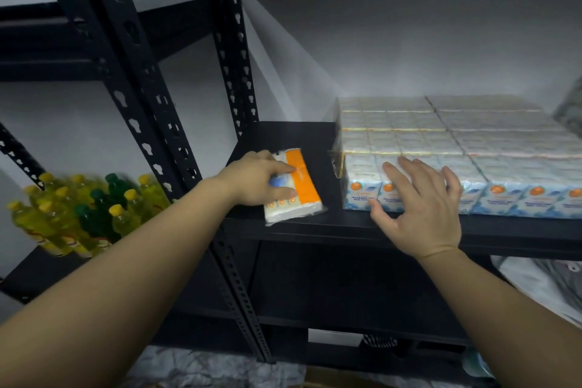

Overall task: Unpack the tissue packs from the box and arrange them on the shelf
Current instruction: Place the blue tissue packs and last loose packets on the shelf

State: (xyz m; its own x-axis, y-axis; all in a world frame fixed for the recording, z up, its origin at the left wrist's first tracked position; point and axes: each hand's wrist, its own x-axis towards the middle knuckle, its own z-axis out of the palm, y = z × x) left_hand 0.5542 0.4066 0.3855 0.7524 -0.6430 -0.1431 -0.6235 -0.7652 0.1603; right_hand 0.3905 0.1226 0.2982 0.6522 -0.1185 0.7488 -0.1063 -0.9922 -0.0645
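On a black shelf [302, 220], the left hand [255, 178] grips an orange-banded tissue pack [299, 189] — fingers curled over its top — likely sliding it into the gap beside a wrapped block of mini tissue packs [472, 148]. The right hand [419, 198] rests spread flat against that block's front corner, probably steadying it.

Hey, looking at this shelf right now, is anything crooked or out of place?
Yes. The orange-banded tissue pack under the left hand lies flat and skewed on the shelf, apart from the squared-up block of wrapped mini tissue packs, with one corner near the front edge. The right hand rests open on that block.
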